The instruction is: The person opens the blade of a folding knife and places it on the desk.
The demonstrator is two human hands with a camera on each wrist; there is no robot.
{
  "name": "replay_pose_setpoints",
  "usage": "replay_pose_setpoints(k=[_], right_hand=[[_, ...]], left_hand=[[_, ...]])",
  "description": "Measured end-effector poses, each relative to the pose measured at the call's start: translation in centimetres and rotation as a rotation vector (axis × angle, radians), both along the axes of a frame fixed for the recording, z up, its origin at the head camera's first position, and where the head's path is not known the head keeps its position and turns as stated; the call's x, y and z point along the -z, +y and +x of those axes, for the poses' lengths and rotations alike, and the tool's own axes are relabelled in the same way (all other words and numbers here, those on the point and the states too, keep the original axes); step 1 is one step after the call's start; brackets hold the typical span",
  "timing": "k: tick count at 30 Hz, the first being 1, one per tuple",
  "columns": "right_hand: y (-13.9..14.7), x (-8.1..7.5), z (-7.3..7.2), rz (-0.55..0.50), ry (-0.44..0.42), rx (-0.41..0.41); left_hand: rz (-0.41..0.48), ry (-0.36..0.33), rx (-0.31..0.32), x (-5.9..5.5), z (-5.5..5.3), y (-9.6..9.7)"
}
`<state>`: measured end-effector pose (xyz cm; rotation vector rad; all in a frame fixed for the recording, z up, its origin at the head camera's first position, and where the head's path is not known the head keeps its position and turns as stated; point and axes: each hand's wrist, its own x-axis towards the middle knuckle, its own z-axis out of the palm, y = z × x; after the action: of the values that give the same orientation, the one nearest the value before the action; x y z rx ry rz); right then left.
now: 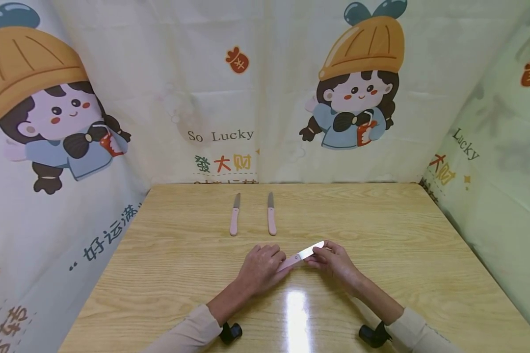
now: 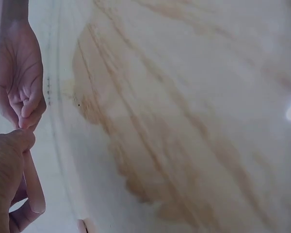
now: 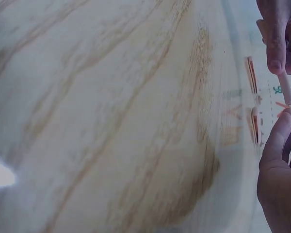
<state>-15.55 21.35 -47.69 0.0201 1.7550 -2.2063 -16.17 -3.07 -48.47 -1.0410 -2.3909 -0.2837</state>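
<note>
In the head view, a knife with a pale pink handle and a shiny blade (image 1: 311,250) is held over the table between both hands, slanting up to the right. My left hand (image 1: 260,267) grips the handle's lower end. At the blade, my right hand (image 1: 335,264) pinches the tip end between thumb and fingers. The right wrist view shows the pink handle (image 3: 285,88) running from the left hand (image 3: 281,43) down to the right thumb and fingers (image 3: 276,141). In the left wrist view the two hands meet at the left edge, and the blade is hidden.
Farther back on the wooden table (image 1: 181,274) lie two similar knives, a left one (image 1: 234,220) and a right one (image 1: 271,220), side by side with blades pointing away. Behind the table hangs a printed curtain (image 1: 282,98), which also lines both sides.
</note>
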Motion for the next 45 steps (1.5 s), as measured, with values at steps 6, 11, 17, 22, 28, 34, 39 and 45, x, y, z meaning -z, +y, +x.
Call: replay_pose_setpoints(k=[6,11,17,22,28,34,39,45], right_hand=[[-0.1,-0.2,0.2,0.004,0.024,-0.042],[-0.8,-0.7,0.6,0.052,0.054,-0.158],[-1.7,-1.0,0.8,0.046,0.053,-0.193],[-2.1,-0.8,0.6,0.050,0.052,-0.149],[-2.2,-0.8,0.3,0.117,0.055,-0.074],[-1.6,-1.8,-1.6,0.179,0.060,0.041],[-1.0,-2.5,-3.9,0.289,0.111,0.104],[-1.1,-3.0,-5.8,0.433,0.177,0.100]], left_hand=[[0.067,-0.114,-0.025,0.0,0.3,0.2],[0.210,-0.293,-0.054,-0.4,0.7,0.6],[0.354,-0.450,-0.052,-1.0,1.2,1.5],[0.355,-0.478,-0.065,-1.1,1.4,1.9],[0.364,-0.543,-0.063,-1.2,1.4,2.1],[0.413,-0.591,-0.071,-1.1,1.3,1.8],[0.405,-0.604,-0.066,-0.9,1.3,1.5],[0.399,-0.624,-0.065,-0.6,1.5,1.5]])
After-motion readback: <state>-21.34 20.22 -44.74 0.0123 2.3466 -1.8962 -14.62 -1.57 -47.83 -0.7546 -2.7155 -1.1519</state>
